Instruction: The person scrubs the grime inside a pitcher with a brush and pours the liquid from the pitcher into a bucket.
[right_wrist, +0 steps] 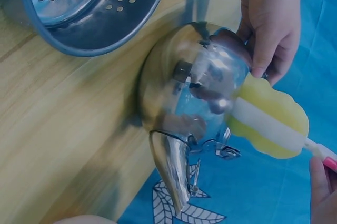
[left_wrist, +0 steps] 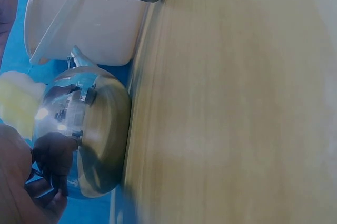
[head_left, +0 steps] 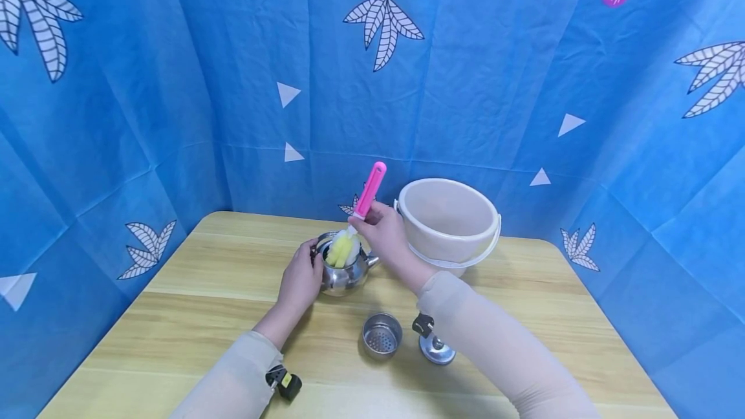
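Observation:
A shiny metal teapot stands on the table, its spout pointing right. My left hand grips it at the left, by the handle side, thumb near the rim. Between the thumb and fingers of my right hand is a sponge bottle brush with a pink handle, held tilted. Its yellow and white sponge head is partly inside the teapot's opening; the lower end is hidden. Nearer the front sits a round metal strainer with holes. A metal lid lies beside my right forearm, which partly covers it.
A cream bucket with a white bail handle stands at the back right, just behind my right wrist. Blue patterned curtain surrounds the wooden table at the back and both sides.

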Demonstrator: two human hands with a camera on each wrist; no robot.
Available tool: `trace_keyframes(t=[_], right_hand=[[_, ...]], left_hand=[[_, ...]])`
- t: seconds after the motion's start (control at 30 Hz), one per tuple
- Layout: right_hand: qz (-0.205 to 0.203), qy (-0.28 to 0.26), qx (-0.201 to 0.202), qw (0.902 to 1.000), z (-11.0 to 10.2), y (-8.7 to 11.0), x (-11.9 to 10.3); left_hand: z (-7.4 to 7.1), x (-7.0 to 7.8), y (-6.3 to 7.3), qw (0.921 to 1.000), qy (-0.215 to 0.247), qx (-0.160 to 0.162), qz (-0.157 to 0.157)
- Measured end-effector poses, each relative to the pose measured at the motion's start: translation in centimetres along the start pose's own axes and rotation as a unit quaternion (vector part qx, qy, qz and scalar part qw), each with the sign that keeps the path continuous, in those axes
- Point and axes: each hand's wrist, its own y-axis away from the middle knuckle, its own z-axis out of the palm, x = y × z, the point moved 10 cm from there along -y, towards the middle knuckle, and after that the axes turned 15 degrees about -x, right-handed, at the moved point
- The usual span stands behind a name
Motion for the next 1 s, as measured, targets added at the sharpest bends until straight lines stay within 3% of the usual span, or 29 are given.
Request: trace_keyframes(t=[0.6, 1.0], right_hand=[[-0.011, -0.043, 0.002, 0.999, -1.1, 0.0, -0.3], [-0.016, -0.037, 0.006, 0.9991, -1.9, 0.6, -0.9]], left_hand=[[-0.1, 0.1, 0.1, 1.0, -0.005, 0.003, -0.001], [0.0, -0.1, -0.1, 1.0, 0.0, -0.001, -0.006]])
